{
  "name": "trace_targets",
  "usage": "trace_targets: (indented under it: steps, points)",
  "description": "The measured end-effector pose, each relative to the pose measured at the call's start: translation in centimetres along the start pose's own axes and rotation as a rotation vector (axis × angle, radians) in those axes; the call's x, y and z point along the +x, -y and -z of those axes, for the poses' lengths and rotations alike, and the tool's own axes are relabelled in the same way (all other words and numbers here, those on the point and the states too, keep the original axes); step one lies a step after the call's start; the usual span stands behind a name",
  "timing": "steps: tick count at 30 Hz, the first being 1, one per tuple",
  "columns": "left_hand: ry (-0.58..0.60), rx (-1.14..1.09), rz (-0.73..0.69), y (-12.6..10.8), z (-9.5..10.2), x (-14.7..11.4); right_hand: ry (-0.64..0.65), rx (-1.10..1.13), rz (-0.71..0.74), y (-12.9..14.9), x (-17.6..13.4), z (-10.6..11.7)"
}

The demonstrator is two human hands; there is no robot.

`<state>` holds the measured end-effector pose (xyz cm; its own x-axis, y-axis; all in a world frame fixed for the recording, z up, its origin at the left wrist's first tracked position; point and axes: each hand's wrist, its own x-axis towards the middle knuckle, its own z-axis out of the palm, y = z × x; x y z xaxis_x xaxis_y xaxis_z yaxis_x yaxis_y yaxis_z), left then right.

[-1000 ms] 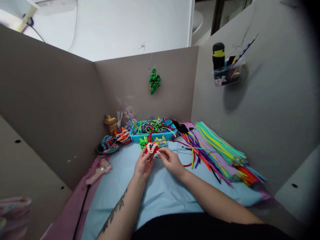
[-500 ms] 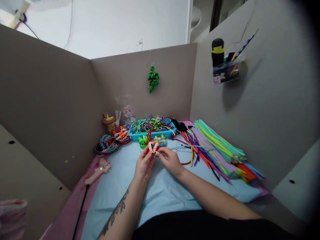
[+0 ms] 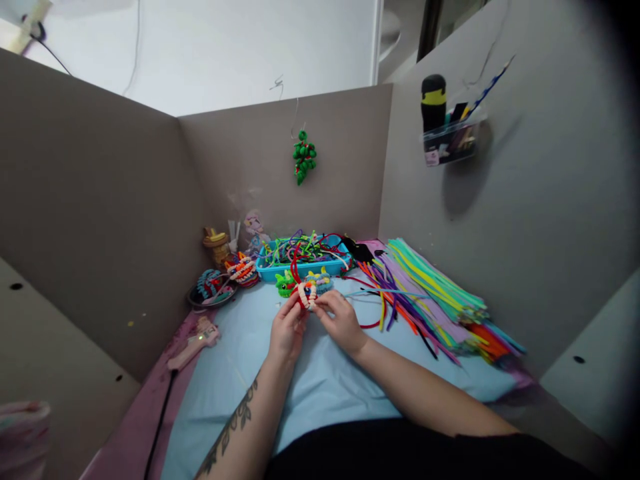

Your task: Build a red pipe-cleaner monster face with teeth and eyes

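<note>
Between my two hands is a small red and cream pipe-cleaner figure (image 3: 307, 295), with long red stems rising from its top. My left hand (image 3: 287, 327) grips its left side with thumb and fingers. On its right edge my right hand (image 3: 341, 321) pinches with the fingertips; what exactly lies between them is too small to see. Just behind the figure, a green pipe-cleaner figure (image 3: 285, 285) and a light blue and yellow one (image 3: 321, 282) rest on the blue cloth (image 3: 240, 347).
A blue tray (image 3: 280, 272) of tangled pipe cleaners stands at the back. Bundles of coloured pipe cleaners (image 3: 430, 283) lie to the right. At left are a pink glue gun (image 3: 195, 347), its cord, and a dark bowl (image 3: 200, 302). Grey panels (image 3: 240, 160) enclose the table.
The figure has turned slightly in my hands, and more of its red left side and cream front shows. Both hands keep their hold; the whole view has shifted a little.
</note>
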<state>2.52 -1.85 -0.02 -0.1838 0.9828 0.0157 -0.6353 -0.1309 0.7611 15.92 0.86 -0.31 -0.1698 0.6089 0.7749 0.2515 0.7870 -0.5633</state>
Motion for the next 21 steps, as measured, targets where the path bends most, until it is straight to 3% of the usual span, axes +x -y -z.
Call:
trace_targets:
  steps: [21]
  points:
    - [0.08, 0.041, -0.102, -0.06, -0.95, -0.65, 0.026, -0.036, 0.08, 0.77, 0.03, -0.33]
